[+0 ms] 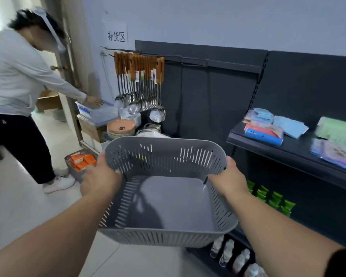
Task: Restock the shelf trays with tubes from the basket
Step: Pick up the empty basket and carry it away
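Note:
I hold a grey slotted plastic basket (164, 156) out in front of me at about waist height. Nothing lies inside it; its smooth floor is bare. My left hand (100, 176) grips its left rim, fingers curled over the edge. My right hand (229, 176) grips the right rim the same way. No tubes are visible anywhere in the basket. The dark shelf unit (288, 152) stands to my right.
A second grey basket (72, 162) with orange boxes sits on the floor ahead left. A person in a white top (18, 76) bends over a clear bin. Ladles (140, 86) hang on a rail above stacked bowls. Shelves hold packets, green sachets and small bottles.

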The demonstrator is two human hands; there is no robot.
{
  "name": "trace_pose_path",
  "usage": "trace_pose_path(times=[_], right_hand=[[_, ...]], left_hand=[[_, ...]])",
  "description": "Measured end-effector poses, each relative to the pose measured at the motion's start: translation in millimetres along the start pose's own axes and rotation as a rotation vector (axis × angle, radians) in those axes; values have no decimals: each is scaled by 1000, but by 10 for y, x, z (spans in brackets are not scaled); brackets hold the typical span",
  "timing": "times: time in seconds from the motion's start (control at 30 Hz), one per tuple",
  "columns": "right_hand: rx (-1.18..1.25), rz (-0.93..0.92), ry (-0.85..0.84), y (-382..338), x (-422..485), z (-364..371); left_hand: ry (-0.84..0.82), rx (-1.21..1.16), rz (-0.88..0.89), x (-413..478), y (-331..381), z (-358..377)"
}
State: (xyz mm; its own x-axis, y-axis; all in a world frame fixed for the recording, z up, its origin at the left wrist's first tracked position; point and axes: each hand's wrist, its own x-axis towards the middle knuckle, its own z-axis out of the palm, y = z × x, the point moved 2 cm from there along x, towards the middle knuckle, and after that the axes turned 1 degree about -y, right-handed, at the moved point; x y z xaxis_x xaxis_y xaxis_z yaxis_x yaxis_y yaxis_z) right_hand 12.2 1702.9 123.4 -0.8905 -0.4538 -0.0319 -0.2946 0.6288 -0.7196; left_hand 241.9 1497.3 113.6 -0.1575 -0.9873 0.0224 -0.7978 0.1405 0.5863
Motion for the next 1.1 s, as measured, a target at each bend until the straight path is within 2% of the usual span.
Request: trace_pose_path(times=[0.4, 1.1], right_hand=[[-14, -149, -95, -686, 11, 795], [-44, -407, -476, -1416, 167, 1802]], left_hand=[[109, 20, -178, 234, -766, -548], [430, 93, -546, -201, -1409, -952]])
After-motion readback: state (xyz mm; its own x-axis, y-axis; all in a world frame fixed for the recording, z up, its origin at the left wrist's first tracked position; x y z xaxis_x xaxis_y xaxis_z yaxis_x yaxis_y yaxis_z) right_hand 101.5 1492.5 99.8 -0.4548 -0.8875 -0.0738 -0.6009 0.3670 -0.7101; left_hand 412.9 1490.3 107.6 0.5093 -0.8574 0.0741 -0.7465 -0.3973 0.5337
